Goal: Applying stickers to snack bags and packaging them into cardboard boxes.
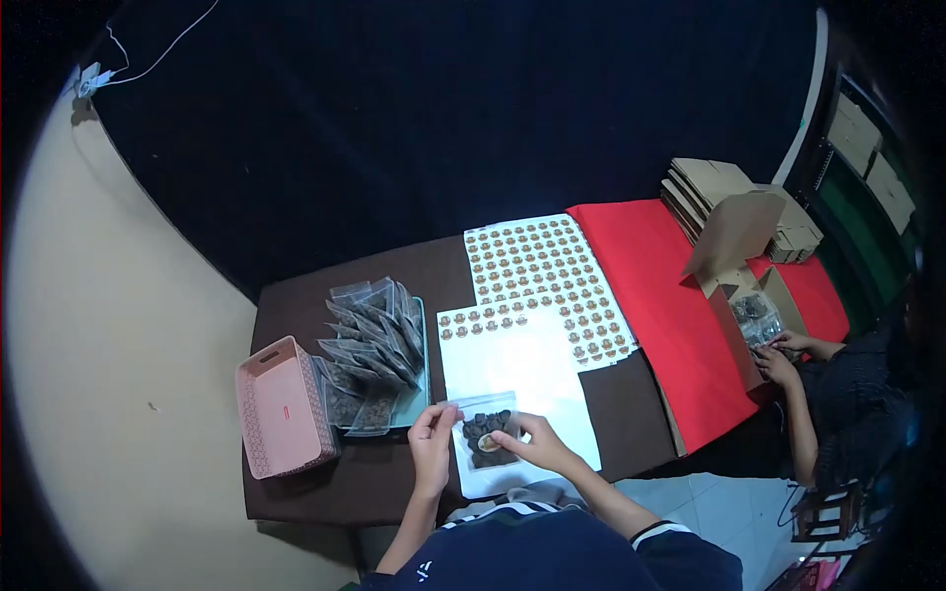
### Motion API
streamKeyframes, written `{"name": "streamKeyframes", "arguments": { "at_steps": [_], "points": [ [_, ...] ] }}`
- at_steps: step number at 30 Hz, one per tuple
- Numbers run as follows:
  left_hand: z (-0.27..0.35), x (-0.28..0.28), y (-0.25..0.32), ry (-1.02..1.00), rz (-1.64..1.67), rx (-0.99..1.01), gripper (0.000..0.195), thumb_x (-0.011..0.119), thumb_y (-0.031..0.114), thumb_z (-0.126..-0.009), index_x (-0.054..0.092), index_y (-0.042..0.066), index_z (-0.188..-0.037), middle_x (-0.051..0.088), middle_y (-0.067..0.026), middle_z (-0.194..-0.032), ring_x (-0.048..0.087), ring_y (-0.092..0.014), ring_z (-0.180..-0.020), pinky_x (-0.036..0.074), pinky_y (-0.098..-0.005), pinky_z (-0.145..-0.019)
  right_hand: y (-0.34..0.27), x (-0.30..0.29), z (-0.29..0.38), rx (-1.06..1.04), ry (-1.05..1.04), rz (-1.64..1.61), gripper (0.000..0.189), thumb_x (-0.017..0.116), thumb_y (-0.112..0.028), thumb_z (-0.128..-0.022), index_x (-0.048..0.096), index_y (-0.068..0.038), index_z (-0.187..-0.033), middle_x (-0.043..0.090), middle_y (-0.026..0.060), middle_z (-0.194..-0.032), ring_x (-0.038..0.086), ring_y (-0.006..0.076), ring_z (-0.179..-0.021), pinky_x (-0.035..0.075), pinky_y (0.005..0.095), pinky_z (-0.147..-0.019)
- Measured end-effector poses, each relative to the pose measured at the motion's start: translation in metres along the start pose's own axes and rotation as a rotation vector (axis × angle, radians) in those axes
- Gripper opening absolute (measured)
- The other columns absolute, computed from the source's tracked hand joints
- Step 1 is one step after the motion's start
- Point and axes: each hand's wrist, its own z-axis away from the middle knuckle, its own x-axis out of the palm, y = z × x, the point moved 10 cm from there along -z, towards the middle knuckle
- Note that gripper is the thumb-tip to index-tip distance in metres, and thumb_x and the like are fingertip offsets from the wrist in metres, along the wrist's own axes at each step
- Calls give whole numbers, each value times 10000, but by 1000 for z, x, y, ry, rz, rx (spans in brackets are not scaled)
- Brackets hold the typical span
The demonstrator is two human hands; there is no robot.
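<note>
A clear zip bag of dark chunks (491, 436) lies over a mostly bare white sticker sheet (510, 369), a round sticker on its front. My left hand (432, 436) pinches the bag's upper left corner between thumb and fingers. My right hand (539, 443) grips its right side, the thumb on the round sticker. Two rows of round stickers stay at the sheet's top. Behind it lie full sticker sheets (528, 258). Left of my hands, many filled bags (373, 332) stand leaning in a light teal tray (414, 410).
A pink plastic basket (281, 421) sits at the table's left end. On the right, a red cloth (665, 295) carries an open cardboard box (728, 325) and stacked flat cartons (709, 181). A co-worker's hands (780, 358) are at the box. A dark curtain hangs behind.
</note>
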Motion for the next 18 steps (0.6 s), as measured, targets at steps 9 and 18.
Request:
{"name": "streamKeyframes", "arguments": {
  "at_steps": [9, 18],
  "points": [
    [12, 48, 33, -264, -569, 340, 30, 601, -4, -748, 614, -22, -768, 581, -76, -704, 556, -141, -655, 422, -238, -595, -85, -25, 6, -491, 107, 421, 167, 634, -189, -743, 551, -55, -799, 545, 57, -775, 526, 210, -738, 337, 336, -728],
    [0, 17, 26, -88, -608, 250, 55, 571, 15, -781, 595, -31, -764, 599, -71, -722, 562, -120, -675, 432, -232, -622, -94, -6, -10, -439, 115, 356, 133, 585, -179, -719, 533, -57, -728, 535, 62, -698, 527, 233, -655, 352, 342, -669]
  ]
}}
